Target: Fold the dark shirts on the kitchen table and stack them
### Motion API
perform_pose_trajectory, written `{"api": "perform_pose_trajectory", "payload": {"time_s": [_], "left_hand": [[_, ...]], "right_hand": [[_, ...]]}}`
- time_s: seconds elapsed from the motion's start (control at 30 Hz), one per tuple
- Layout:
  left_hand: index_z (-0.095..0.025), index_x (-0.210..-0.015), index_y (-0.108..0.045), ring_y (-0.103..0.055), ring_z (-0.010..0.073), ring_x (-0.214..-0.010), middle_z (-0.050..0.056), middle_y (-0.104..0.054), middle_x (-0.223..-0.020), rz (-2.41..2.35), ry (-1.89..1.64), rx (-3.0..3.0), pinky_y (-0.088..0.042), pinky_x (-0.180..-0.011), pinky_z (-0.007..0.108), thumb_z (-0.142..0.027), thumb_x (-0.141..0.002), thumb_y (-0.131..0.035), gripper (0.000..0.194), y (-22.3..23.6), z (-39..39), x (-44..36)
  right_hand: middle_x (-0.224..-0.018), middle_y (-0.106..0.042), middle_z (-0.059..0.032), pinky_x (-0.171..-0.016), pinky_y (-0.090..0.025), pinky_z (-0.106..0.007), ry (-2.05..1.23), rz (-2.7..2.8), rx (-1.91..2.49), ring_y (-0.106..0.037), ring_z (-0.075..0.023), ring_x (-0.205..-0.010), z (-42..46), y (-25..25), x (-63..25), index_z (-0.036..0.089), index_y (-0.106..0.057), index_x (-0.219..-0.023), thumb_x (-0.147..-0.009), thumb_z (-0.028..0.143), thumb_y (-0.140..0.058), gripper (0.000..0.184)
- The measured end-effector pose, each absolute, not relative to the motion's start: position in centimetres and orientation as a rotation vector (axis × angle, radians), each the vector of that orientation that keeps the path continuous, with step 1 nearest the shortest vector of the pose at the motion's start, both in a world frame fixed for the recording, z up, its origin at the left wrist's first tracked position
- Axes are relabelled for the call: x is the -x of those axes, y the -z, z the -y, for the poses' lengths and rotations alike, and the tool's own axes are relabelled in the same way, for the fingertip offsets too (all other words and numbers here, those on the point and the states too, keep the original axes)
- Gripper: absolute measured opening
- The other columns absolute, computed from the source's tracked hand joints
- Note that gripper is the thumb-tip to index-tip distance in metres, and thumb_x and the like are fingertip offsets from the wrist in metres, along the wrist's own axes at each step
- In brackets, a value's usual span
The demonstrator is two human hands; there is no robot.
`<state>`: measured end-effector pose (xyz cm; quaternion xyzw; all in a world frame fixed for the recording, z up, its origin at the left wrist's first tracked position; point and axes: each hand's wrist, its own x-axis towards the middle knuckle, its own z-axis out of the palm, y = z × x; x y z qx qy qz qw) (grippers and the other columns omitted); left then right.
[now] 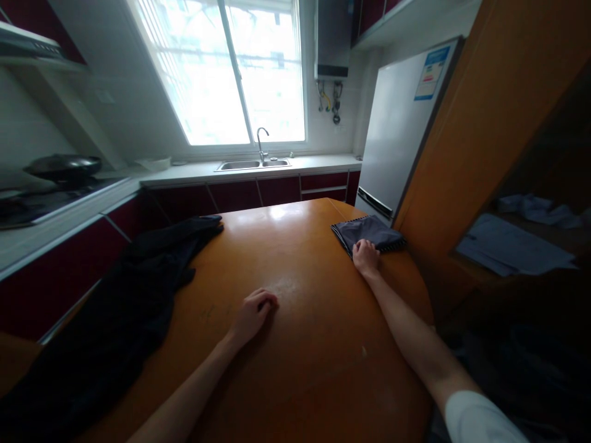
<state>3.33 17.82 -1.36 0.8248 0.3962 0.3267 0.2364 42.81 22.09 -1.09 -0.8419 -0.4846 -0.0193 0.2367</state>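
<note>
My left hand (pixel 255 315) rests on the middle of the wooden table (pixel 295 351), its fingers curled in, and nothing shows in it. Over at the right side of the table lies a folded dark grey cloth (pixel 364 229) with a black-and-white striped edge. My right hand (pixel 366 255) is on the near edge of this cloth, fingers bent closed against it; the fingertips are partly hidden. A dark, crumpled garment (pixel 124 295) spreads along the table's left side, apart from both hands.
Beyond the table runs a white counter (pixel 184 175) with a steel sink (pixel 240 165) and faucet (pixel 261 143). A covered pan (pixel 64 166) sits on the stove at left. The fridge (pixel 401 123) and a wooden panel (pixel 480 123) stand at right, near the table's edge.
</note>
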Motion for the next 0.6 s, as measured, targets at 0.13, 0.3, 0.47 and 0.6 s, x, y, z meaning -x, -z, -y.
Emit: {"api": "perform_pose_trajectory", "payload": {"time_s": [0.13, 0.3, 0.47, 0.6], "left_hand": [[-0.022, -0.082, -0.069, -0.065, 0.0177, -0.086, 0.003, -0.069, -0.089, -1.087, -0.904, -2.276, -0.050, -0.082, 0.030, -0.015, -0.084, -0.046, 0.024, 1.6, -17.9, -3.2], [-0.021, -0.081, -0.070, -0.065, 0.0176, -0.085, 0.003, -0.070, -0.089, -1.087, -0.899, -2.274, -0.050, -0.082, 0.030, -0.014, -0.083, -0.046, 0.025, 1.3, -17.7, -3.3], [-0.022, -0.083, -0.070, -0.066, 0.0180, -0.085, 0.004, -0.070, -0.090, -1.124, -0.945, -2.243, -0.052, -0.081, 0.031, -0.019, -0.086, -0.048, 0.023, 1.6, -17.9, -3.3], [-0.022, -0.093, -0.070, -0.067, 0.0183, -0.085, 0.005, -0.070, -0.095, -1.208, -1.044, -2.184, -0.054, -0.078, 0.031, -0.025, -0.089, -0.049, 0.021, 2.1, -18.5, -3.4]], "right_hand": [[-0.126, -0.063, -0.0200, -0.097, -0.037, -0.044, 0.034, 1.299, 2.323, -0.054, -0.0322, -0.120, -21.8, 0.9, -41.9, 0.014, -0.063, -0.116, -0.101, 0.031, -0.046, 0.028], [-0.113, -0.069, -0.0197, -0.094, -0.040, -0.039, -0.043, 1.324, 2.286, -0.063, -0.0288, -0.109, -21.5, -0.3, -42.6, 0.012, -0.065, -0.107, -0.101, 0.020, -0.041, 0.026], [-0.108, -0.072, -0.0158, -0.087, -0.042, -0.032, -0.076, 1.419, 2.153, -0.065, -0.0254, -0.104, -20.0, -1.9, -40.5, 0.015, -0.066, -0.104, -0.099, 0.020, -0.044, 0.023], [-0.085, -0.074, -0.0075, -0.071, -0.045, -0.027, -0.569, 1.750, 1.647, -0.066, -0.0205, -0.081, -17.2, -2.3, -34.6, 0.018, -0.069, -0.085, -0.093, 0.025, -0.056, 0.017]]}}
